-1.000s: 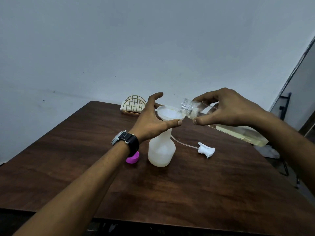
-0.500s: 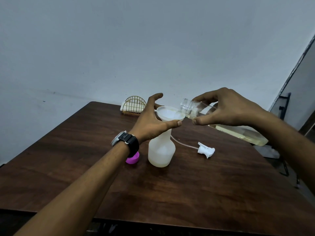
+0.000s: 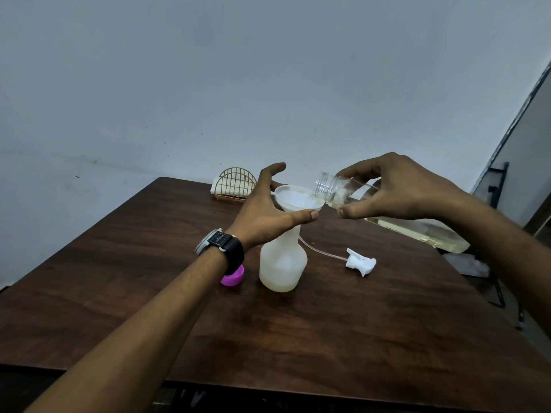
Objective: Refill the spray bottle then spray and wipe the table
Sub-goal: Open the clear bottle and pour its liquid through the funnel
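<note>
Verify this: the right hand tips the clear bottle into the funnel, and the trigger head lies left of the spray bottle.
One slip: the trigger head lies on the table right of the spray bottle, as the head view shows. The right hand does tip the clear bottle into the funnel.

The bench's (image 3: 313,347) near half lies open. At centre the spray bottle (image 3: 282,263), funnel (image 3: 293,198) atop, stands between a pink cap (image 3: 234,277), left, and trigger head (image 3: 360,260) with tube, right. A tilted refill bottle (image 3: 417,231) hangs over the right side; a wire rack (image 3: 237,183) lines the far edge.
</note>
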The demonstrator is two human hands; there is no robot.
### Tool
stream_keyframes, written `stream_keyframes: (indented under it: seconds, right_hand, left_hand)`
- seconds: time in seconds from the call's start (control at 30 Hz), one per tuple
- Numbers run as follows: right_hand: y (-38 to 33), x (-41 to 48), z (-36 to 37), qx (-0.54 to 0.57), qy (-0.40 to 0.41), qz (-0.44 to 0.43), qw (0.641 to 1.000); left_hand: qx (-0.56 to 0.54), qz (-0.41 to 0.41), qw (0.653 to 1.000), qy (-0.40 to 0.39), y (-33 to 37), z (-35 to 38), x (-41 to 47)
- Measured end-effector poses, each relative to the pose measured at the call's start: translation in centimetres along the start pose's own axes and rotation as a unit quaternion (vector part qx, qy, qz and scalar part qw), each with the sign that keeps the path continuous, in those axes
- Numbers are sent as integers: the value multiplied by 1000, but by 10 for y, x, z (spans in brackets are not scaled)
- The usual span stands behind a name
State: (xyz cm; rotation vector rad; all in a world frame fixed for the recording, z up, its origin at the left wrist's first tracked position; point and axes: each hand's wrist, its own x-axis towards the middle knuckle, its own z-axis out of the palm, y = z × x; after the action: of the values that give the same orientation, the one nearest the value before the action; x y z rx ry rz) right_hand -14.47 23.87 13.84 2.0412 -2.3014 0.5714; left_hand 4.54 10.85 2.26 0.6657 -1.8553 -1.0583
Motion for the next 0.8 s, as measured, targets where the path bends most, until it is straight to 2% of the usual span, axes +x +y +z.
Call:
stream_keyframes:
  seconds: [0.8]
  right_hand:
    - [0,3,-1,-2,-6,-11,1000]
  left_hand:
    - [-4,6,1000,1,-2,1,1]
